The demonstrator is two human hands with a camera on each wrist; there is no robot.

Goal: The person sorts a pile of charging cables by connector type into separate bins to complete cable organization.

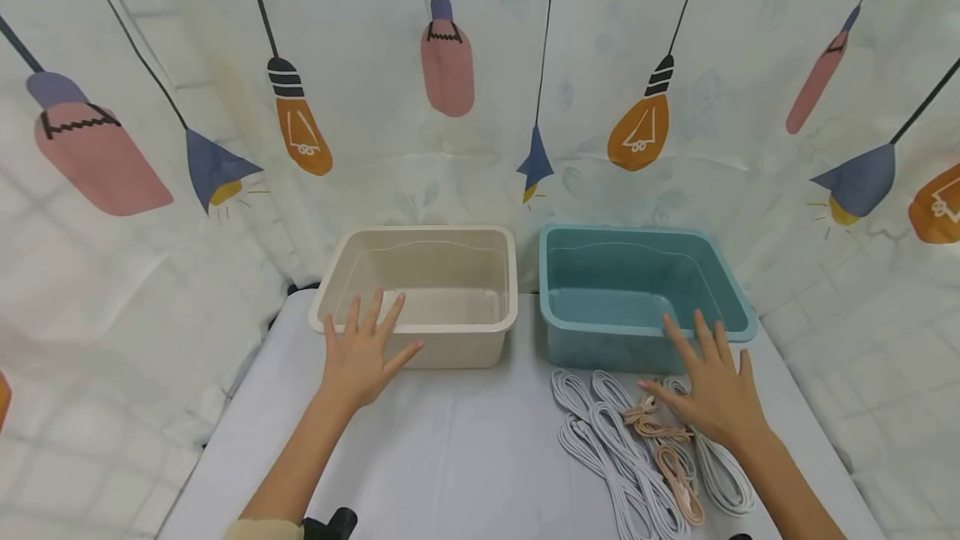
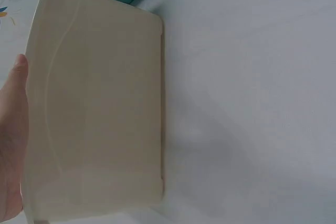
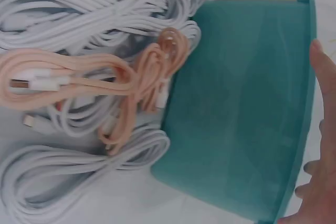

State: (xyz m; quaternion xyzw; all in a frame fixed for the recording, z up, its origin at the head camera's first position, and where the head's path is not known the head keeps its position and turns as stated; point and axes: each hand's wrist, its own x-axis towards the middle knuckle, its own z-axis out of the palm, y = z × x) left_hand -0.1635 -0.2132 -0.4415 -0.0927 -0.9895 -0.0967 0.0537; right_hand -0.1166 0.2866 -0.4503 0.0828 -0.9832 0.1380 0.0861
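Note:
My left hand [image 1: 358, 363], fingers spread, is at the front left of a cream plastic bin [image 1: 450, 350]. In the left wrist view that bin's front wall [image 2: 105, 103] fills the left side, with my thumb near its rim. My right hand [image 1: 717, 392] spreads its fingers by the front right rim of a teal bin [image 1: 600, 348]. Below and left of it lie bundled white cables [image 1: 622, 465] and peach-coloured cables [image 1: 678, 482], partly hidden by that hand. The right wrist view shows a white plug [image 3: 50, 83] on a peach cable. Neither hand holds anything.
Both bins stand side by side at the back of a table with a white cloth [image 1: 450, 457]. Behind them hangs a curtain [image 1: 375, 190] printed with lamps and bulbs. A black object [image 1: 341, 523] shows near my left sleeve [image 1: 262, 530].

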